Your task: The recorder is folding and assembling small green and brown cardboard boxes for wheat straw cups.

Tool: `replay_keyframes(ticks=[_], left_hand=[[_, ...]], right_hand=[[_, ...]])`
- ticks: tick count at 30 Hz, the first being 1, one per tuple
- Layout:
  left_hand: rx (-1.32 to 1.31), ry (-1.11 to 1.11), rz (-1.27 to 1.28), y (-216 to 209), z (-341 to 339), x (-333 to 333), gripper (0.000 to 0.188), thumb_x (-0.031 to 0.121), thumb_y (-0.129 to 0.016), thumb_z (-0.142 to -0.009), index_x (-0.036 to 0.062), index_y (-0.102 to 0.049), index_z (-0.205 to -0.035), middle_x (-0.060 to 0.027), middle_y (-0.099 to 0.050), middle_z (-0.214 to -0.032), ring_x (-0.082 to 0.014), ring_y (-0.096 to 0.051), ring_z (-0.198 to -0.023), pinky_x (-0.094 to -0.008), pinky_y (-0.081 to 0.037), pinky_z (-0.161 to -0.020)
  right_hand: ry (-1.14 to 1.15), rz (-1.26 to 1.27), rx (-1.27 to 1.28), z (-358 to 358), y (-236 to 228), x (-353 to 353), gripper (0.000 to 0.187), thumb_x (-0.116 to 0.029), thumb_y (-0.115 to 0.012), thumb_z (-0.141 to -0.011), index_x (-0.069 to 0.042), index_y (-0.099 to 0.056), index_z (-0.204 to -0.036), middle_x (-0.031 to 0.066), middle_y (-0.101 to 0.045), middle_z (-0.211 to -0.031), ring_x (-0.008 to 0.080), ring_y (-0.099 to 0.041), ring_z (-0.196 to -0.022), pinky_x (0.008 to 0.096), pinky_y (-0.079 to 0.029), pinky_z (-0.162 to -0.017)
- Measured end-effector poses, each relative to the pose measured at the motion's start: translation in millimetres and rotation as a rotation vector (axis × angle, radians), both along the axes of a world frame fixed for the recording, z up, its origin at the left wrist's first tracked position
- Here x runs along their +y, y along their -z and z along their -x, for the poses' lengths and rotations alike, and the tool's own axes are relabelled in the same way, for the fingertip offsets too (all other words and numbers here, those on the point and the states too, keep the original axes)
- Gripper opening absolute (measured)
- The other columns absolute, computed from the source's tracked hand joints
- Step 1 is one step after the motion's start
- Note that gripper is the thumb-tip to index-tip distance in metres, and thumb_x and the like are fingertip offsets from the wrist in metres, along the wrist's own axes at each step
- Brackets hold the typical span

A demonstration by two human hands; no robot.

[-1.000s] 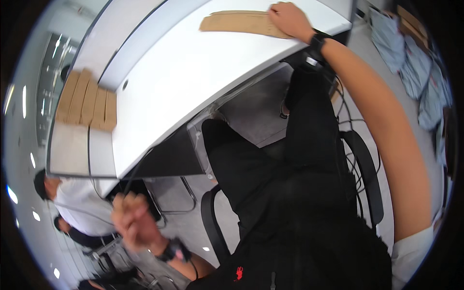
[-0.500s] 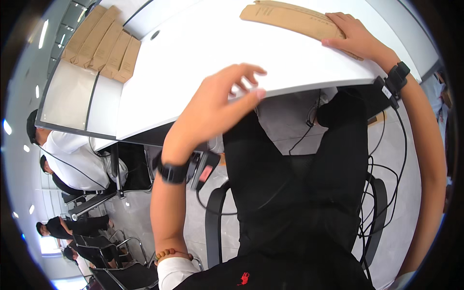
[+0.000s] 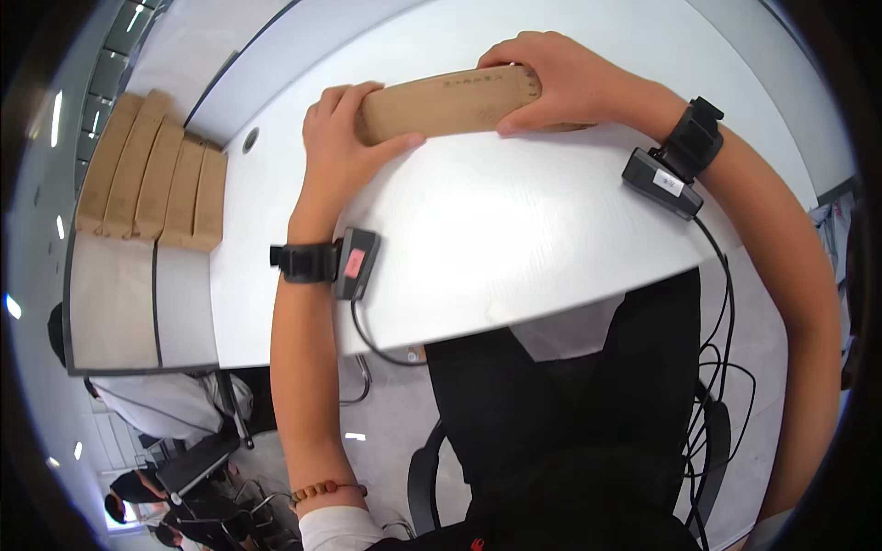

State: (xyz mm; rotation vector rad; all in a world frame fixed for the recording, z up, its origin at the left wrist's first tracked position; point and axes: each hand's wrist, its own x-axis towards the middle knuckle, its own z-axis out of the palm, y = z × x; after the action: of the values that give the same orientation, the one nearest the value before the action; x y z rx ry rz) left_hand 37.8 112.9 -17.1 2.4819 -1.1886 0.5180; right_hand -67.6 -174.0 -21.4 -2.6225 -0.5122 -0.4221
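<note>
A long brown cardboard box (image 3: 448, 103) lies lengthwise across the far part of the white desk. At its left end, my left hand (image 3: 344, 138) curls round it, thumb along the near edge and fingers on the far side. My right hand (image 3: 565, 84) grips the other end the same way, thumb on the near side. A sliver of brown cardboard shows beneath the right palm; I cannot tell whether it belongs to the same box.
Several similar cardboard boxes (image 3: 152, 174) are lined up at the desk's left end by the low partition (image 3: 188, 294). Wrist devices (image 3: 663, 182) trail black cables (image 3: 726, 367) off the desk's near edge. A round cable hole (image 3: 251, 140) sits in the white desk (image 3: 441, 248). People sit at lower left.
My left hand has moved up and forward from above the desk's edge onto the box's left end. The box has shifted left and nearer, with my right hand still on it.
</note>
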Motion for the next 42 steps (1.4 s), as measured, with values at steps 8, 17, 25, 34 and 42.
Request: replay_keyframes(ticks=[8,17,25,34,42], left_hand=[[0.236,0.122,0.142,-6.6,16.9,0.9,0.086,0.034,-0.091,-0.064,0.0114,-0.055,-0.139,-0.01,-0.052,-0.135,-0.0315,-0.044,-0.13,-0.0424,-0.039,-0.108],[0.179,0.072,-0.11,-17.1,19.1,3.2,0.09,0.039,-0.078,-0.08,0.0097,-0.037,-0.154,-0.0158,-0.046,-0.15,-0.0345,-0.044,-0.136,-0.0604,-0.011,-0.119],[0.601,0.194,0.099,9.2,26.9,8.6,0.077,0.023,-0.079,-0.081,-0.0025,-0.044,-0.144,-0.019,-0.054,-0.138,-0.0324,-0.055,-0.122,-0.0386,-0.047,-0.1],[0.808,0.302,0.222,37.4,34.1,61.1,0.103,0.088,-0.037,-0.083,-0.0037,-0.061,-0.122,-0.0074,-0.067,-0.105,-0.0185,-0.062,-0.09,-0.0314,-0.051,-0.072],[0.862,0.279,0.606,10.1,61.0,5.7,0.096,0.084,-0.048,-0.084,-0.0021,-0.056,-0.126,-0.0076,-0.065,-0.107,-0.0145,-0.062,-0.091,-0.0296,-0.052,-0.071]], right_hand=[[-0.065,-0.415,0.057,-8.3,-0.9,-9.0,0.053,-0.046,-0.077,-0.077,-0.002,-0.07,-0.106,0.0104,-0.068,-0.096,0.0208,-0.063,-0.089,0.0326,-0.051,-0.078],[-0.237,-1.662,0.625,-4.1,-28.7,-28.8,0.053,-0.047,-0.054,-0.097,0.001,-0.064,-0.118,0.0147,-0.067,-0.116,0.025,-0.065,-0.106,0.0362,-0.05,-0.096],[-0.426,-1.473,0.389,11.8,-3.1,4.1,0.051,-0.028,-0.054,-0.097,0.002,-0.052,-0.139,0.0137,-0.054,-0.143,0.0252,-0.055,-0.128,0.0403,-0.044,-0.111],[-0.408,-0.74,0.07,19.2,-4.5,24.9,0.088,-0.024,-0.076,-0.078,-0.009,-0.034,-0.154,0.0182,-0.053,-0.143,0.0364,-0.049,-0.134,0.0546,-0.04,-0.111],[-0.557,-0.745,0.288,27.1,-9.6,29.8,0.084,-0.023,-0.077,-0.079,-0.003,-0.039,-0.151,0.0205,-0.063,-0.128,0.0322,-0.063,-0.117,0.0448,-0.049,-0.104]])
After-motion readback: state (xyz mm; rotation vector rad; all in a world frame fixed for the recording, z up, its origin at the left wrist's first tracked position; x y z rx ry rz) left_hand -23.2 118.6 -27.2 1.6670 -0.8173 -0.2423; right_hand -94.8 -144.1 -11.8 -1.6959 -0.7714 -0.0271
